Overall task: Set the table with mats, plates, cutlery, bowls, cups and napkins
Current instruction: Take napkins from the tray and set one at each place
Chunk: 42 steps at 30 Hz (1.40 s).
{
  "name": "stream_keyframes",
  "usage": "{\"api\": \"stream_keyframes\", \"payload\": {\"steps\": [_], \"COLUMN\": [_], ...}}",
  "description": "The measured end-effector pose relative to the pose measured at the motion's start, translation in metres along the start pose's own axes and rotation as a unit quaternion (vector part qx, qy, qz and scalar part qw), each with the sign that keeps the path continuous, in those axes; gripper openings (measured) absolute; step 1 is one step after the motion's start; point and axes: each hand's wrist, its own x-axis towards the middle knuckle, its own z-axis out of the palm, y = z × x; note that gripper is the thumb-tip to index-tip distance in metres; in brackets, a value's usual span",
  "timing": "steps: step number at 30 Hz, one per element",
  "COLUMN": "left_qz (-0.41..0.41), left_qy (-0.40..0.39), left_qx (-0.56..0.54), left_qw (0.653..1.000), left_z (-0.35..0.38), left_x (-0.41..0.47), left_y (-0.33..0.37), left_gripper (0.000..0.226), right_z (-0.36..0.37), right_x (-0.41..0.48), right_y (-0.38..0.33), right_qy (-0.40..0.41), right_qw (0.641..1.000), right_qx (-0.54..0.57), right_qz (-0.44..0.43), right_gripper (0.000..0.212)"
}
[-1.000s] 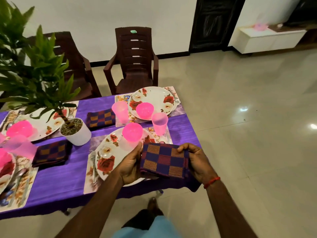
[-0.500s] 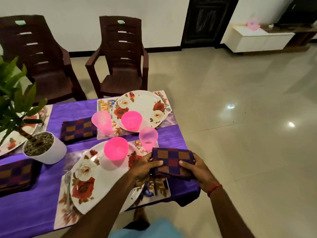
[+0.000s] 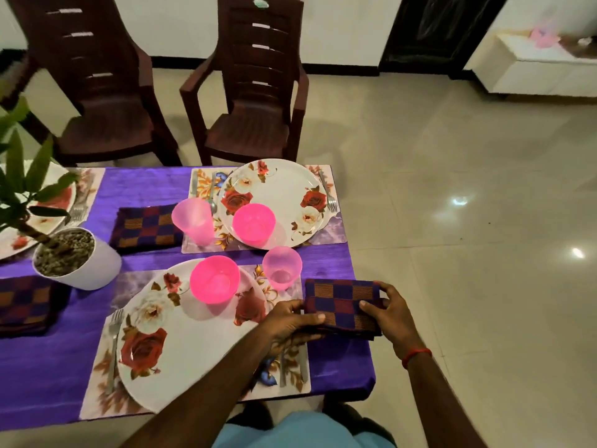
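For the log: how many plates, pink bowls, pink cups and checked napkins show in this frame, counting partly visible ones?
Plates: 3, one cut off at the left edge
Pink bowls: 2
Pink cups: 2
Checked napkins: 3, one gripped by left hand and right hand
Total: 10

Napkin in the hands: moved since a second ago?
Yes. The napkin went right, from over the near plate to right of the near cup.
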Motion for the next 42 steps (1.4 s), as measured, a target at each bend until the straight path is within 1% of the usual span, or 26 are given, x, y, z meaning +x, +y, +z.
{"api": "stream_keyframes", "payload": {"steps": [5, 8, 11, 12, 14, 16, 18, 21, 24, 25, 30, 34, 38, 42], "left_qz": [0.029, 0.05, 0.07, 0.08, 0.114, 0.133, 0.156, 0.181, 0.2, 0.205, 0.217, 0.213, 0.206, 0.205], "left_qy": [0.094, 0.159, 0.224, 0.243, 0.291, 0.315, 0.34, 0.383, 0.411, 0.419, 0.445, 0.483, 0.49, 0.493], "left_qx": [-0.056, -0.121, -0.184, -0.202, -0.247, -0.253, -0.257, -0.265, -0.294, -0.303, -0.313, -0.293, -0.277, -0.247], "left_qw": [0.994, 0.978, 0.954, 0.946, 0.917, 0.905, 0.891, 0.866, 0.839, 0.831, 0.811, 0.797, 0.8, 0.809], "left_z": [0.011, 0.026, 0.038, 0.042, 0.052, 0.051, 0.058, 0.066, 0.071, 0.073, 0.077, 0.071, 0.068, 0.069], "left_x": [0.021, 0.034, 0.045, 0.049, 0.058, 0.062, 0.066, 0.067, 0.067, 0.068, 0.068, 0.067, 0.069, 0.067], "left_y": [-0.003, -0.008, -0.016, -0.017, -0.021, -0.025, -0.028, -0.028, -0.024, -0.023, -0.023, -0.023, -0.03, -0.037], "left_gripper": [0.04, 0.037, 0.029, 0.029, 0.033, 0.039, 0.042, 0.034, 0.017, 0.015, 0.018, 0.02, 0.021, 0.022], "right_z": [-0.013, -0.019, -0.02, -0.02, -0.021, -0.015, -0.014, -0.009, -0.006, -0.005, -0.003, 0.0, 0.001, 0.001], "right_x": [0.051, 0.077, 0.097, 0.103, 0.117, 0.122, 0.127, 0.136, 0.14, 0.142, 0.155, 0.156, 0.152, 0.15], "right_y": [-0.003, -0.007, -0.012, -0.014, -0.012, -0.013, -0.014, -0.013, -0.011, -0.01, -0.006, -0.009, -0.012, -0.007], "right_qy": [-0.036, -0.059, -0.074, -0.079, -0.099, -0.094, -0.109, -0.127, -0.135, -0.138, -0.178, -0.197, -0.187, -0.151], "right_qw": [0.998, 0.994, 0.988, 0.987, 0.984, 0.984, 0.982, 0.979, 0.978, 0.977, 0.967, 0.96, 0.956, 0.954], "right_qx": [-0.048, -0.08, -0.106, -0.108, -0.114, -0.109, -0.108, -0.103, -0.095, -0.097, -0.116, -0.128, -0.147, -0.179], "right_qz": [-0.03, -0.052, -0.081, -0.088, -0.097, -0.101, -0.114, -0.123, -0.126, -0.129, -0.143, -0.155, -0.171, -0.187], "right_gripper": [0.043, 0.044, 0.044, 0.044, 0.044, 0.044, 0.044, 0.043, 0.043, 0.044, 0.046, 0.047, 0.054, 0.062]}}
